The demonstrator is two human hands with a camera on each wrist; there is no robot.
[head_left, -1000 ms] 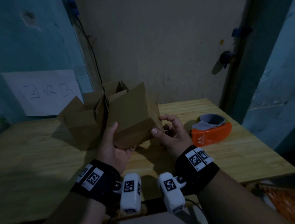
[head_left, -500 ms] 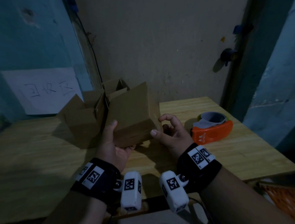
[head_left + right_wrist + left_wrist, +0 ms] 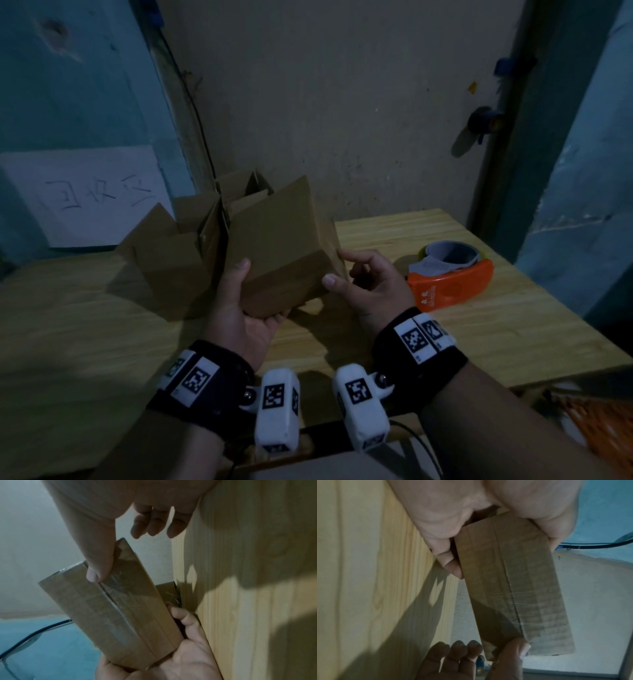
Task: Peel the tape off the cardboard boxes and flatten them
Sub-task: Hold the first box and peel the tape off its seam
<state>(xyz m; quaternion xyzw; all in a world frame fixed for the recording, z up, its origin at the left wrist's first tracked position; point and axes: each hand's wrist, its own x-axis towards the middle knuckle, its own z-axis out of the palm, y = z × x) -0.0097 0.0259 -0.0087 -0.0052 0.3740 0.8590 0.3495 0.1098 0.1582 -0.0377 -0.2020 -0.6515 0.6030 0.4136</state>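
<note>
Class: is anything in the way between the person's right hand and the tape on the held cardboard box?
Nothing visible. The right hand has its thumb already on the clear tape along the seam of the brown cardboard box, which the left hand grips.

Left hand (image 3: 239, 318) fingers hidden under the cardboard box (image 3: 277, 250)

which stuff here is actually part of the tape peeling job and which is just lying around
Part of the job:
held cardboard box
clear tape along its seam
open box behind
left hand
right hand

Just lying about:
orange tape dispenser
paper sign
</note>
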